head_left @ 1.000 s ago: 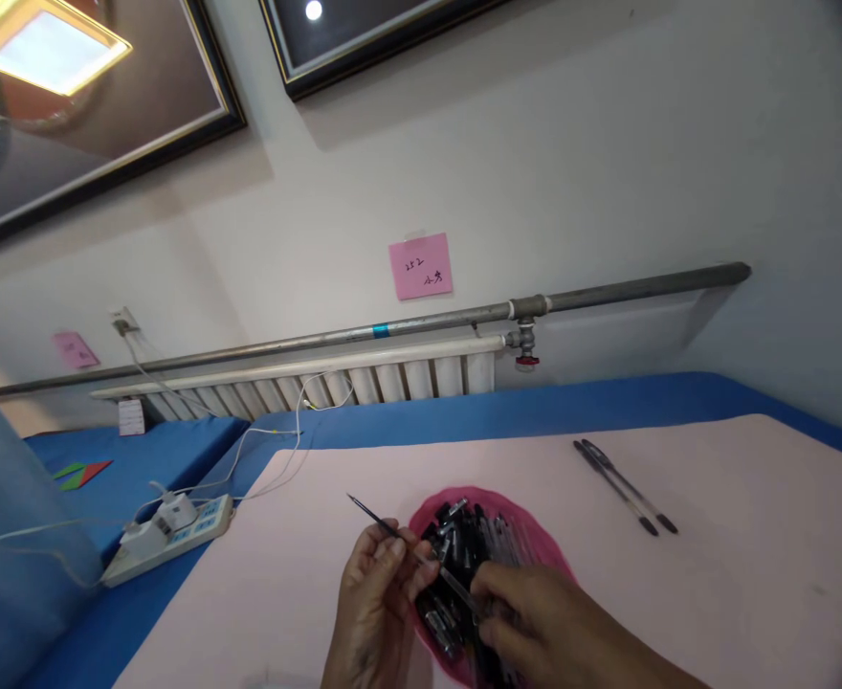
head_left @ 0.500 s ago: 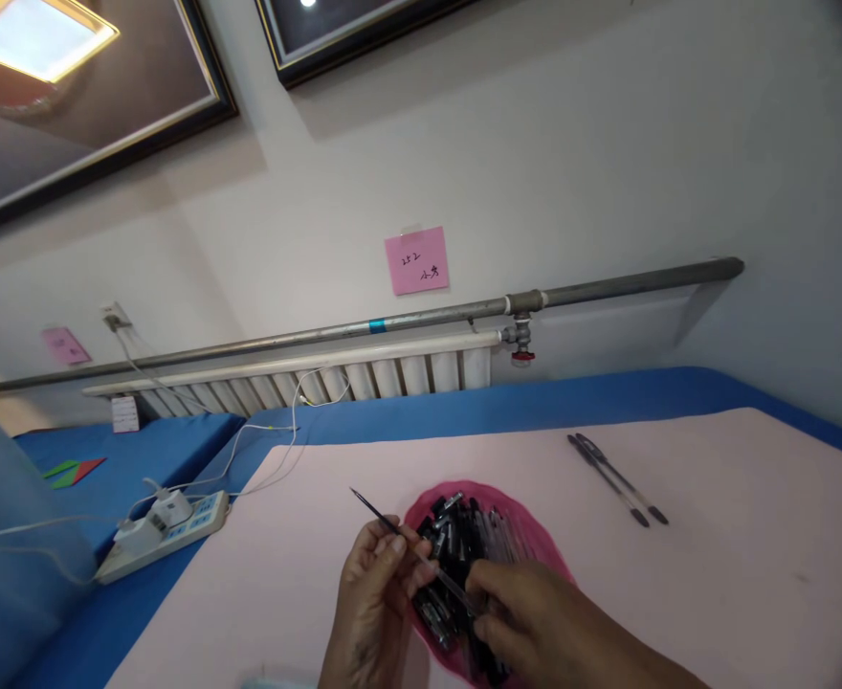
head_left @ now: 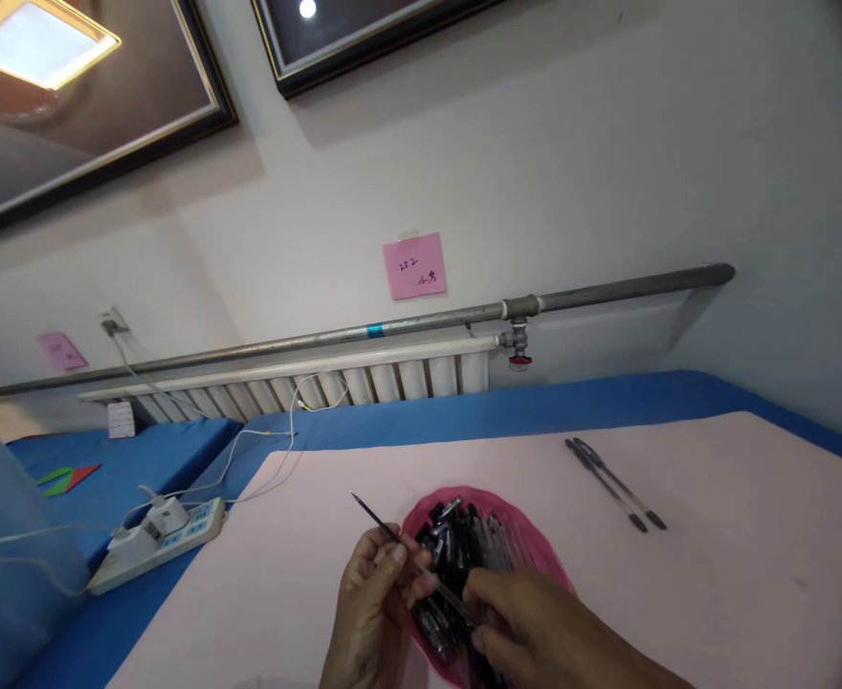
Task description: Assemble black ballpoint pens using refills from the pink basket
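Note:
Between finger and thumb, my left hand (head_left: 374, 584) pinches a dark, thin pen refill (head_left: 372, 512), its fine tip pointing up and left. The clear pen barrel (head_left: 451, 601) lies in line with the refill, its lower end gripped by my closed right hand (head_left: 514, 617). Fingers hide part of the join, so how deep the refill sits in the barrel cannot be told. Both hands are over a pink scalloped basket (head_left: 536, 543) heaped with black pen caps and small parts (head_left: 450, 545) on the left and clear barrels (head_left: 499, 544) on the right.
Two capped-looking black pens (head_left: 618, 486) lie side by side on the pink sheet (head_left: 737, 545) at right. A power strip (head_left: 177, 545) with white plugs and cables stands at left on blue cloth. Behind are a radiator (head_left: 407, 378) and a pipe (head_left: 608, 292).
The view has shifted slightly. Both hands keep nearly the same pose, with the refill and barrel still in line between them.

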A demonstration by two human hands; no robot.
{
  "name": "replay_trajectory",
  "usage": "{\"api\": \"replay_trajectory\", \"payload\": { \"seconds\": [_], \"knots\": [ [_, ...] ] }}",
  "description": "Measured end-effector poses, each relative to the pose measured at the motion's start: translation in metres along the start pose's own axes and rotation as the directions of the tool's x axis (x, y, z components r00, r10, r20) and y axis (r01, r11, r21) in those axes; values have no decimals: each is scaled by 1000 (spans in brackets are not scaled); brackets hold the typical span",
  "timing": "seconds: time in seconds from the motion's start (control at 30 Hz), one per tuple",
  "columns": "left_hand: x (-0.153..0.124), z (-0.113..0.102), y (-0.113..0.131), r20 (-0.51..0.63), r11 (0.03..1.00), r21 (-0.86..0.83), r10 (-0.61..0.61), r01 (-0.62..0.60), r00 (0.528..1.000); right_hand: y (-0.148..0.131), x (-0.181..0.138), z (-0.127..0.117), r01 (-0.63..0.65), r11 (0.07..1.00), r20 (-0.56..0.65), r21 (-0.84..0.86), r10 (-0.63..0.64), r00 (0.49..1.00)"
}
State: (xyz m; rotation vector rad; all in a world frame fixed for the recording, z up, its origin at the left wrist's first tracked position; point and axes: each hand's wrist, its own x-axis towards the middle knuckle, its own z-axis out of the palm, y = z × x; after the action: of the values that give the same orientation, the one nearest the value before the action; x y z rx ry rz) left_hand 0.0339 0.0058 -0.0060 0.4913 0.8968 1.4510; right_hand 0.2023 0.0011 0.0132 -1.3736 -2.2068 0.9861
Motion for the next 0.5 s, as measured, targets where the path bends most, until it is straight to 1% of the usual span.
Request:
{"api": "replay_trajectory", "payload": {
  "seconds": [0.17, 0.33, 0.4, 0.5],
  "knots": [
    [0, 0, -2, 27, 1000, 18, 0, 0, 1000, 3, -1, 4, 21, 1000, -50, 14, -21, 999],
    [1, -2, -12, 161, 998, 60, -32, 22, 986, -1, 3, 2, -2, 998, -26, 70, 4, 1000],
    [2, -3, -16, 201, 996, 84, -55, 39, 978, -3, 5, 2, -9, 994, -29, 106, 12, 1000],
    [3, -4, -19, 194, 992, 90, -107, 91, 975, -5, 8, 6, -17, 975, -61, 220, 31, 998]
  ]
}}
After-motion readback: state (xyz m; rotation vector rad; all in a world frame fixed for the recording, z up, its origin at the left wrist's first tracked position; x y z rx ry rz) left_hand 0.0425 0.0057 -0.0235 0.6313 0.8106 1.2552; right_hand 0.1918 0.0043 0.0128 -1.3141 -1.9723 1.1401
